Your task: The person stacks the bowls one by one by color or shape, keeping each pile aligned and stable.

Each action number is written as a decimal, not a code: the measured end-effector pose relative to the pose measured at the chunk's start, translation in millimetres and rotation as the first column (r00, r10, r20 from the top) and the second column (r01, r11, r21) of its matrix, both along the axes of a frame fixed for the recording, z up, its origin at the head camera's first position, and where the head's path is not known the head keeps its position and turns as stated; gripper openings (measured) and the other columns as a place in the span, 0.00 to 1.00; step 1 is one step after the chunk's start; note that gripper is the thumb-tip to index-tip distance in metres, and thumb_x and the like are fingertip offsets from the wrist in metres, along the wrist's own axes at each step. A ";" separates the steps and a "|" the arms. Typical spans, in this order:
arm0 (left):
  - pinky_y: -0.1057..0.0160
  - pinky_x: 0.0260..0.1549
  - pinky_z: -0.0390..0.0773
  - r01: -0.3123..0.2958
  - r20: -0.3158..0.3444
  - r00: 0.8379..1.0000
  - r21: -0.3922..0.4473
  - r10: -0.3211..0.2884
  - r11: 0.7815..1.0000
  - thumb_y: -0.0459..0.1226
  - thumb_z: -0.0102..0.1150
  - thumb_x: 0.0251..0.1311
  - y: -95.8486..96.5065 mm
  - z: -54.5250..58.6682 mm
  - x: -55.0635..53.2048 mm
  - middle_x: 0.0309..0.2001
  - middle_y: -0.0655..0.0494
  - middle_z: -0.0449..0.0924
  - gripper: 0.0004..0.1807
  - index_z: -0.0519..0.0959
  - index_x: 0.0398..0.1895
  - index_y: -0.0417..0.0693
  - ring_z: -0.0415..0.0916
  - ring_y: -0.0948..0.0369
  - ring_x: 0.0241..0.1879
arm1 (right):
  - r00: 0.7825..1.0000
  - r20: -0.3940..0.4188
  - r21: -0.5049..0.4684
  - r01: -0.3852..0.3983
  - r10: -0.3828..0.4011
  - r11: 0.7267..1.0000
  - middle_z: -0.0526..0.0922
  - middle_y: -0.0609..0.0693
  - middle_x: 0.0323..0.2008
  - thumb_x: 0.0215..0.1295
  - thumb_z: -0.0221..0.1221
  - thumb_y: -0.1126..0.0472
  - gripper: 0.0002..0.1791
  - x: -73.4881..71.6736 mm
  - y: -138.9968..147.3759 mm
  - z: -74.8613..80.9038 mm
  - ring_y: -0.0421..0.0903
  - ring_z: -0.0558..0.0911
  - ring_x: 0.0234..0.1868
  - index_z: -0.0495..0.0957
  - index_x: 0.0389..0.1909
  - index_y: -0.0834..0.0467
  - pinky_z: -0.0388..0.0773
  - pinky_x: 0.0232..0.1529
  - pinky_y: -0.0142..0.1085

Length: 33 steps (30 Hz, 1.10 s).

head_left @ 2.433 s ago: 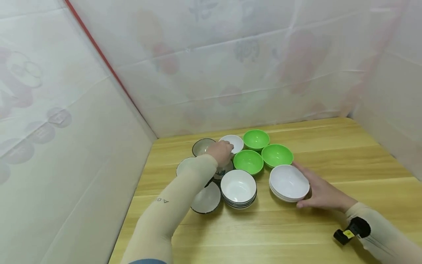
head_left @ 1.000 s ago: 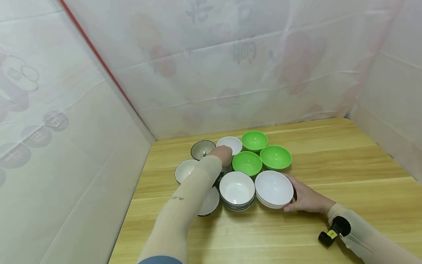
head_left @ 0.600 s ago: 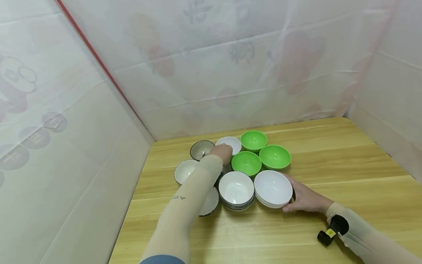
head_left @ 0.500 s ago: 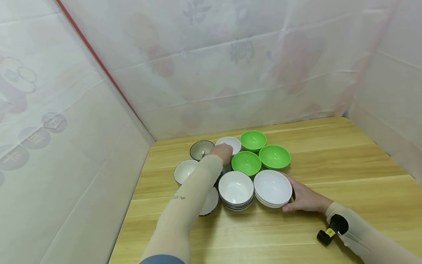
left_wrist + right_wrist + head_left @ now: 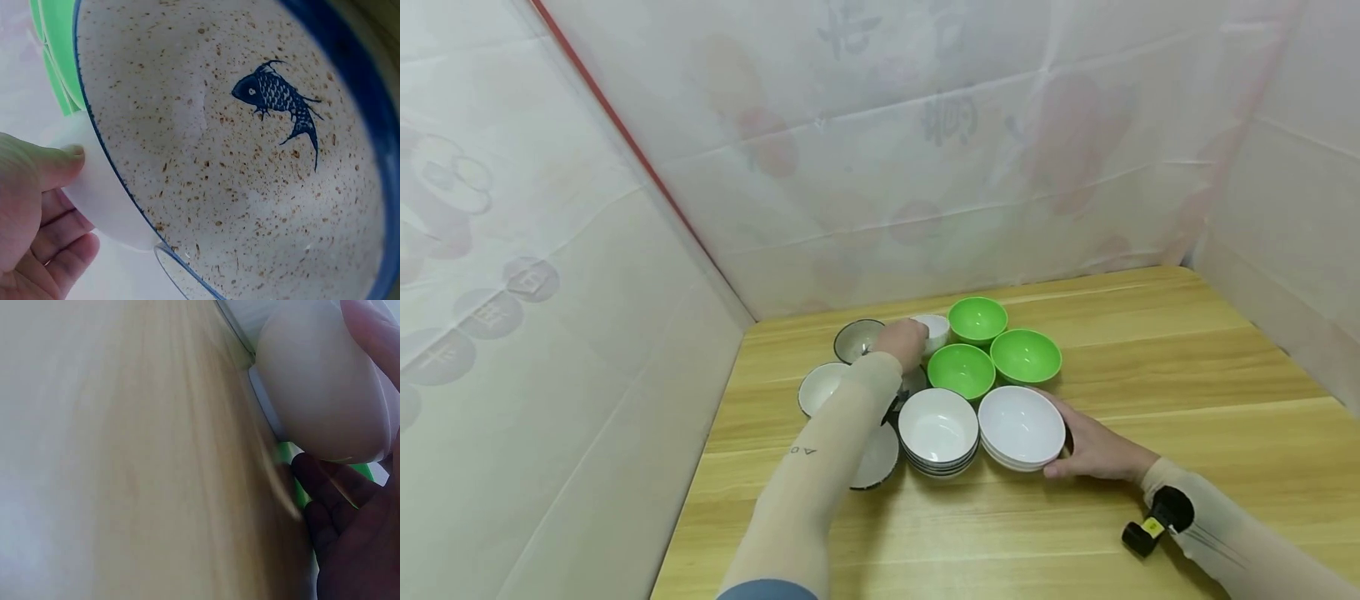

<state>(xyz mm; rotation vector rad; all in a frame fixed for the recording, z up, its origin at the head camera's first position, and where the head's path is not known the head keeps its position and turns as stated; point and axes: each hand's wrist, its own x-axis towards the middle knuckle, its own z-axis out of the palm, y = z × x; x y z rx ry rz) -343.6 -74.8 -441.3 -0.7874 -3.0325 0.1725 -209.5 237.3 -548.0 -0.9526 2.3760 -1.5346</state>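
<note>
One white bowl [image 5: 937,331] pinched in left grip [image 5: 903,342], white stack [image 5: 1021,427] clasped in right grip [image 5: 1099,444]

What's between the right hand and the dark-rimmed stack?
The plain white stack. Head view shows it, with the right hand on one side, the dark-rimmed stack on the other.

Back wall [image 5: 850,200]: wrinkly whitish sheet, faded pink blobs, gray writing
Left wall [image 5: 617,350]: pale sheet, faint circles
Red stripe [image 5: 591,82]: slants down where those walls meet
Right wall [image 5: 1307,217]: pale
Table [image 5: 1187,367]: yellow-brown stripy wood, round far corner
Light: soft, shiny on the wood
</note>
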 end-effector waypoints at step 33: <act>0.66 0.34 0.79 0.208 -0.165 0.972 0.279 -0.167 0.937 0.41 0.60 0.64 -27.9 43.9 55.7 0.38 0.61 0.83 0.08 0.83 0.43 0.53 0.78 0.65 0.34 | 0.998 -0.053 0.038 0.023 -0.021 0.999 0.64 0.54 0.66 0.44 0.74 0.62 0.60 -15.9 4.1 11.2 0.40 0.71 0.60 0.46 0.76 0.54 0.72 0.54 0.31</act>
